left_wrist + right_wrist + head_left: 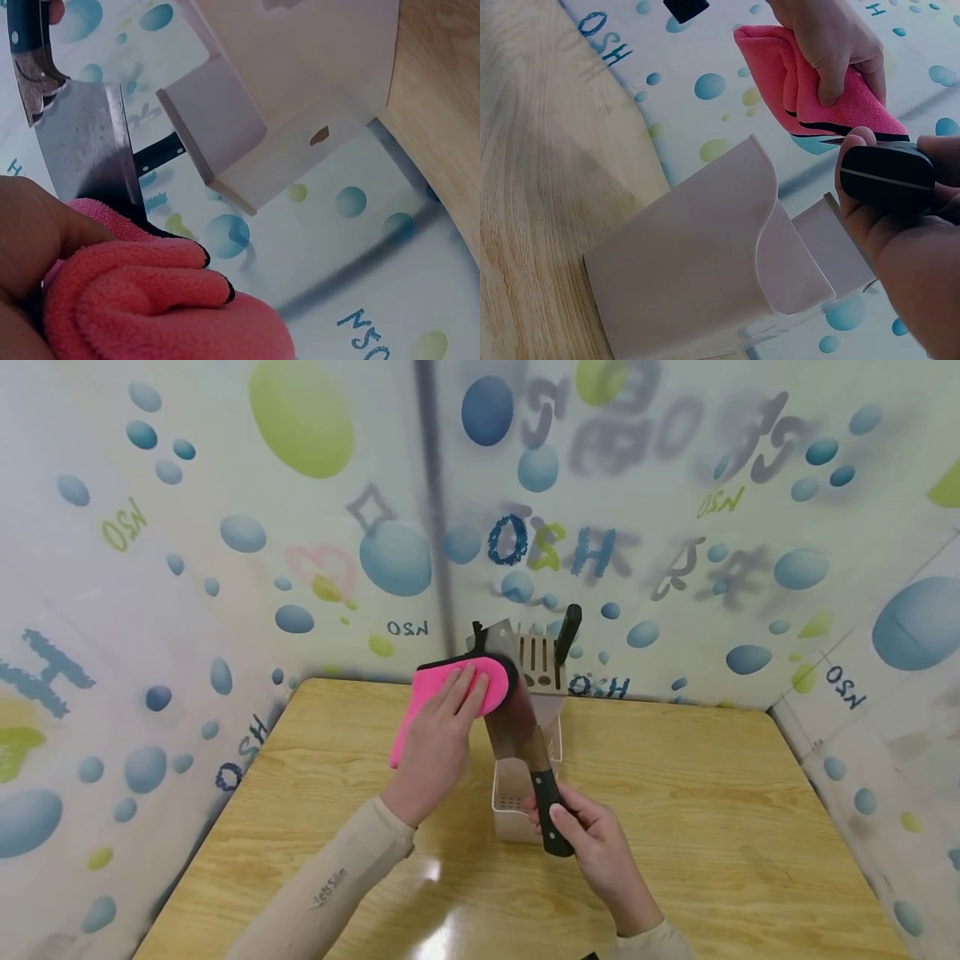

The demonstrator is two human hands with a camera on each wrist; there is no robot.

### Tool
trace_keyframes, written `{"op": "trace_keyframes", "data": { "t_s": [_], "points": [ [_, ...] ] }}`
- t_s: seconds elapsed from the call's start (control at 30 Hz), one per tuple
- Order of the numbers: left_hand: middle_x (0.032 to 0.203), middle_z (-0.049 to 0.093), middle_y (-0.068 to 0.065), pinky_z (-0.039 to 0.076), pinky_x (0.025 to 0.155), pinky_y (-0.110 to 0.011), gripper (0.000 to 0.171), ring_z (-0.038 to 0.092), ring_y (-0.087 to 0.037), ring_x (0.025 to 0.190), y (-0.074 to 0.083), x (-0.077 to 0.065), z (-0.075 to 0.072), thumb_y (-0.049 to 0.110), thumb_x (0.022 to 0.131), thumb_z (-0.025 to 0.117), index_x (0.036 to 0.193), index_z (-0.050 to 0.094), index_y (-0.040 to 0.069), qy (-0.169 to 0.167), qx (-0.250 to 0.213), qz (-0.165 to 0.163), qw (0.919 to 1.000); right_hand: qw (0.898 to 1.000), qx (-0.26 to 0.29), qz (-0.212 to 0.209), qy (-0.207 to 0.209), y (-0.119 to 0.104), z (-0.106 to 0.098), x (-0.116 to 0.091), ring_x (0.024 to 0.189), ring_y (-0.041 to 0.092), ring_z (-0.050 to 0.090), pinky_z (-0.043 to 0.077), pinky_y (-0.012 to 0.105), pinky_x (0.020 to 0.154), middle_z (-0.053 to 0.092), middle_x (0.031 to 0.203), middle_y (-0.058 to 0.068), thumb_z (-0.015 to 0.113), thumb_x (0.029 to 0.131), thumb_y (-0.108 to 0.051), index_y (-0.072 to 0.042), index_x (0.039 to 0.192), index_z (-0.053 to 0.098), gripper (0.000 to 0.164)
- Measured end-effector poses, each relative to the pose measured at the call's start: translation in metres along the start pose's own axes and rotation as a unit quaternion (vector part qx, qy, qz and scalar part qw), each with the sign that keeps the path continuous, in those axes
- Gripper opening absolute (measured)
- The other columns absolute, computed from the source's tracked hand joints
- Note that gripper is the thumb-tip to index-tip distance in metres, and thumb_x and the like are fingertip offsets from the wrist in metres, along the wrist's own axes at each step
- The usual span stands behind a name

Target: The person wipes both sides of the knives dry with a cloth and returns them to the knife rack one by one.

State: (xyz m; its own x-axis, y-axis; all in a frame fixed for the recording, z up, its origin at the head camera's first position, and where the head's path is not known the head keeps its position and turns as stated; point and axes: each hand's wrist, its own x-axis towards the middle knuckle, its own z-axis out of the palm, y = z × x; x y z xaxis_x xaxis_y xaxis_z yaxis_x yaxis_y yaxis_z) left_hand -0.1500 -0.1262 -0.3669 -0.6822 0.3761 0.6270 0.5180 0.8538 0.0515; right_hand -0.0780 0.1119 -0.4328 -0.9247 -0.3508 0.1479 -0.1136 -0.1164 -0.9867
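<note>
My right hand (600, 843) grips the black riveted handle of a cleaver (517, 718), its broad metal blade tilted up and to the left. In my left hand (442, 735) is a folded pink cloth (491, 689) with black edging, held against the upper blade and covering part of it. The left wrist view shows the cloth (165, 307) bunched in thick folds beside the blade (86, 142). Below and behind the cleaver stands a pale plastic knife holder (517, 827); the right wrist view shows the holder's smooth side (690, 247).
A black-handled knife (570, 631) stands upright in the slotted back part (536, 656) of the holder. The wooden table (690, 810) meets walls (645, 510) printed with blue and green drops at the back and sides.
</note>
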Motion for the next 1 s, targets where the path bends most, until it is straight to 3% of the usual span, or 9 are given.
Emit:
{"op": "trace_keyframes", "data": {
  "t_s": [0.3, 0.53, 0.77, 1.0],
  "points": [
    [0.151, 0.054, -0.020, 0.054, 0.104, -0.045, 0.054, 0.054, -0.035, 0.138, -0.011, 0.011, -0.004, -0.010, 0.093, 0.059, 0.146, 0.057, 0.001, 0.027, 0.012, -0.011, 0.9995, 1.000, 0.001, -0.003, -0.012, -0.005, 0.002, -0.001, 0.101, 0.011, 0.070, 0.061, 0.029, 0.089, 0.057, 0.125, 0.046, 0.045, 0.110, -0.007, 0.017, 0.148, 0.042, 0.044],
    [0.152, 0.054, -0.020, 0.056, 0.101, -0.045, 0.053, 0.054, -0.034, 0.139, -0.016, 0.015, -0.004, -0.009, 0.094, 0.058, 0.147, 0.057, 0.002, 0.027, 0.008, -0.025, 0.9993, 1.000, -0.010, 0.006, -0.020, -0.005, 0.001, -0.001, 0.103, 0.014, 0.069, 0.060, 0.028, 0.091, 0.058, 0.126, 0.044, 0.044, 0.111, -0.007, 0.017, 0.148, 0.041, 0.044],
    [0.154, 0.051, -0.020, 0.051, 0.109, -0.044, 0.056, 0.052, -0.034, 0.140, -0.018, 0.023, -0.007, -0.011, 0.094, 0.057, 0.149, 0.054, 0.000, 0.017, 0.013, -0.020, 0.9996, 0.999, -0.022, -0.007, -0.024, -0.007, 0.001, -0.001, 0.104, 0.016, 0.070, 0.061, 0.032, 0.091, 0.060, 0.124, 0.042, 0.044, 0.111, -0.007, 0.017, 0.148, 0.041, 0.044],
    [0.155, 0.050, -0.018, 0.049, 0.111, -0.042, 0.058, 0.051, -0.032, 0.142, -0.014, 0.033, -0.008, -0.011, 0.094, 0.054, 0.150, 0.052, 0.001, 0.019, 0.015, -0.013, 0.9996, 0.999, -0.034, -0.011, -0.021, -0.008, 0.000, -0.005, 0.103, 0.009, 0.070, 0.061, 0.028, 0.090, 0.060, 0.124, 0.042, 0.043, 0.110, -0.005, 0.018, 0.147, 0.041, 0.043]
  ]
}}
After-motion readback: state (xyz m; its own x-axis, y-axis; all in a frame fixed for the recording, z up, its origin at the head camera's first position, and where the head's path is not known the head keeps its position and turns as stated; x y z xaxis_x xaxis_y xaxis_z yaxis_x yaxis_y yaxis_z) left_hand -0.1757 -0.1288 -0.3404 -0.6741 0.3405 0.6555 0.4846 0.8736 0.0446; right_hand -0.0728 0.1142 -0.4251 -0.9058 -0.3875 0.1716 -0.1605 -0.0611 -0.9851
